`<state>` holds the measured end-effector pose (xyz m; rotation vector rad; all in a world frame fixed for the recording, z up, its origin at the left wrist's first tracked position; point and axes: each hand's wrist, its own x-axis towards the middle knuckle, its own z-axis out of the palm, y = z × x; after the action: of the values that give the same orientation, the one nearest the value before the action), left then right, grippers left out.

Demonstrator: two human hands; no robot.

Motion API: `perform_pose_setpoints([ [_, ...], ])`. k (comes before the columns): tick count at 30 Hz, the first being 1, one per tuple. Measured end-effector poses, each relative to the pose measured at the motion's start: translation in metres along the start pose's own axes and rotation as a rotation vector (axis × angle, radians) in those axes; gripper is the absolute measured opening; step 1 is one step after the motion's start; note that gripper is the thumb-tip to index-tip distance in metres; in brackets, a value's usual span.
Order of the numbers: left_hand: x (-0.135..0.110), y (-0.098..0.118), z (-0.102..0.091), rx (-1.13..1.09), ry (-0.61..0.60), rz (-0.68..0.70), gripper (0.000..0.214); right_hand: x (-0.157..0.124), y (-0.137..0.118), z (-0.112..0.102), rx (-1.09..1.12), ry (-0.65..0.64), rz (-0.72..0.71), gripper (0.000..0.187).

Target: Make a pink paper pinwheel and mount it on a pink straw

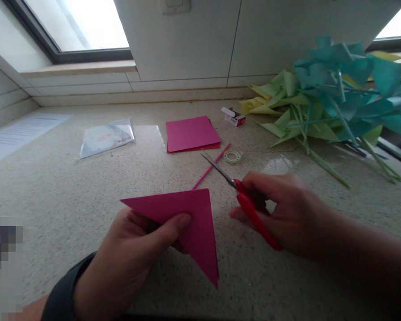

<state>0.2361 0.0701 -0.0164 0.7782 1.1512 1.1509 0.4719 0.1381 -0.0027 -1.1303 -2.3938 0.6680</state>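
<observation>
Between the thumb and fingers of my left hand [143, 236] is a magenta sheet of paper [197, 218] folded into a triangle, its thumb lying flat across the front. My right hand [287, 209] is closed round the red handles of a pair of scissors [249, 207]. The metal blades look closed and point up and left, apart from the folded paper. Behind the paper, a thin magenta paper stick [205, 175] lies on the counter, partly hidden by it. A roll of clear tape [232, 156] rests beside the stick.
On the speckled counter [147, 171] lie a stack of magenta and red paper [192, 133], a small open box [234, 117] and a clear plastic packet [107, 138]. Teal and green paper flowers [341, 93] with stems fill the right back. A printed sheet [23, 129] is at left.
</observation>
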Motion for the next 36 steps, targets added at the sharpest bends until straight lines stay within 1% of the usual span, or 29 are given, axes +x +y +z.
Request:
perform_pose_setpoints([
  [2,0.000,0.000,-0.001,0.003,-0.011,0.010,0.016,0.003,0.003,-0.001,-0.027,0.043,0.038,0.035],
  [4,0.000,0.000,-0.002,0.020,-0.023,0.021,0.018,0.006,0.007,0.000,0.014,0.067,0.090,0.036],
  [5,0.000,-0.001,-0.002,0.033,-0.030,0.021,0.019,0.008,0.008,0.001,0.085,0.068,0.125,0.037],
  [7,0.001,-0.002,-0.003,0.054,-0.044,0.021,0.021,0.009,0.006,0.004,0.304,0.042,0.209,0.039],
  [10,0.001,-0.004,-0.005,0.079,-0.084,0.027,0.025,0.007,-0.002,0.009,0.640,-0.049,0.306,0.036],
  [13,0.001,-0.006,-0.007,0.098,-0.144,0.030,0.023,0.004,-0.011,0.013,0.857,-0.138,0.329,0.032],
  [15,0.000,-0.007,-0.006,0.087,-0.184,0.022,0.021,0.004,-0.015,0.015,0.933,-0.158,0.320,0.031],
  [19,-0.001,-0.007,-0.002,0.020,-0.252,-0.016,0.021,0.006,-0.013,0.019,0.956,-0.160,0.319,0.033],
  [22,-0.002,-0.009,-0.001,-0.008,-0.244,-0.018,0.021,0.007,-0.010,0.021,0.947,-0.163,0.306,0.032],
  [24,-0.003,-0.011,-0.003,-0.027,-0.244,0.002,0.023,0.008,-0.009,0.021,0.936,-0.146,0.309,0.032],
  [26,-0.004,-0.011,-0.006,-0.036,-0.272,0.029,0.026,0.010,-0.009,0.021,0.918,-0.121,0.324,0.031],
  [33,-0.004,-0.010,-0.016,-0.025,-0.449,0.101,0.041,0.020,-0.004,0.023,0.922,-0.001,0.322,0.030],
  [36,-0.003,-0.012,-0.016,-0.023,-0.454,0.121,0.042,0.022,0.000,0.023,0.936,0.026,0.292,0.029],
])
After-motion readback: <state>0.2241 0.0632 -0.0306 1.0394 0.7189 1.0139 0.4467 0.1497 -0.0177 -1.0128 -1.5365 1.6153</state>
